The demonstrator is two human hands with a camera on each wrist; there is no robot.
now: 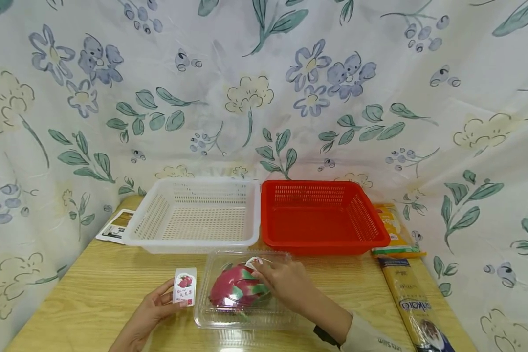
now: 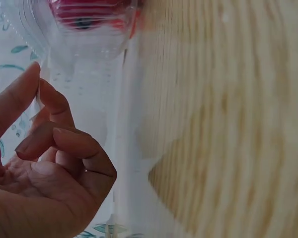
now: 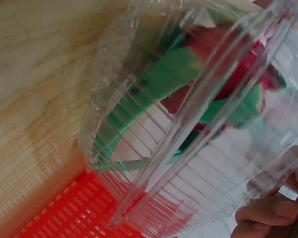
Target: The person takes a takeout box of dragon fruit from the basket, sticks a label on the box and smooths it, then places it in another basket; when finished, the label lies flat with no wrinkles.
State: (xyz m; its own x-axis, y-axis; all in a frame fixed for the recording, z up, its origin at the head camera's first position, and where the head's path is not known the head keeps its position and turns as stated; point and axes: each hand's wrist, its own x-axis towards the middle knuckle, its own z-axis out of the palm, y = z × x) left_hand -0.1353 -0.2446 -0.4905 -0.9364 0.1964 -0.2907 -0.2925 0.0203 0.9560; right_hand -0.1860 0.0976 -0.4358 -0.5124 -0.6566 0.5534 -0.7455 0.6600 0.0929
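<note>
A clear plastic clamshell box (image 1: pixel 207 293) stands on the table with a pink and green dragon fruit (image 1: pixel 233 288) inside. My left hand (image 1: pixel 156 305), left of the box, pinches a small white label sheet (image 1: pixel 185 286) printed with red dragon fruit. In the left wrist view, that hand's (image 2: pixel 64 153) thumb and index finger meet while the other fingers curl. Over the box's lid my right hand (image 1: pixel 286 283) holds a white sticker (image 1: pixel 253 263) at its fingertips; whether it touches the lid I cannot tell. Leaves of the fruit (image 3: pixel 154 94) show through the box in the right wrist view.
Behind the box stand a white basket (image 1: pixel 193 243) and a red basket (image 1: pixel 325 244), side by side. A yellow packet (image 1: pixel 391 227) and a long gold Ankara packet (image 1: pixel 415 303) lie at the right. A card-like packet (image 1: pixel 114 227) lies at the far left.
</note>
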